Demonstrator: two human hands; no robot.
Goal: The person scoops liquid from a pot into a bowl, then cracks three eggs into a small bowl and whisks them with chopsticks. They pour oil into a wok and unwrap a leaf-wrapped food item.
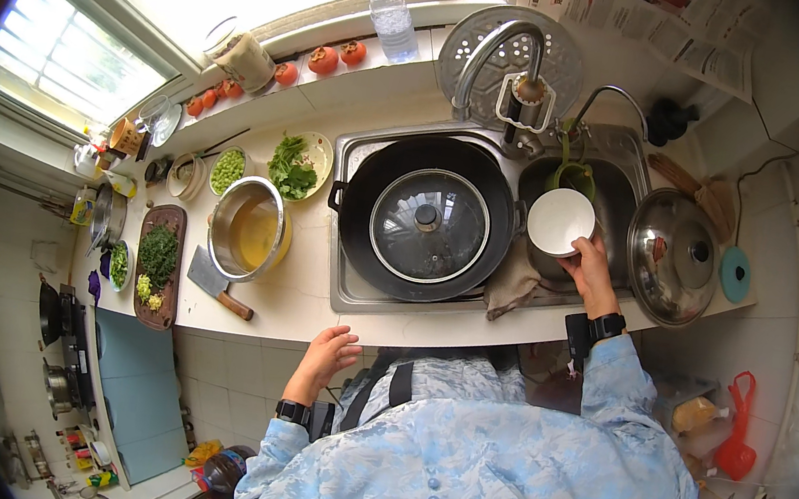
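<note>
My right hand [585, 263] grips the rim of a white bowl [560, 221] and holds it over the right sink basin [616, 157]. Above that basin rises a chrome faucet [507, 36]. Near the counter's front edge my left hand [330, 354] hangs with fingers apart and nothing in it. A large black wok [352, 236] sits over the left basin, with a glass lid [402, 227] lying inside it. Between wok and right basin a grey-brown cloth [514, 283] drapes over the sink edge. Part of a green strainer [577, 176] shows behind the bowl.
A cleaver [211, 274] lies beside a metal pot [221, 226] of yellowish liquid. Chopped greens rest on a wooden cutting board [164, 309]. A plate of leafy greens [321, 156] stands behind. At right, a steel wok lid [668, 277] leans by the sink.
</note>
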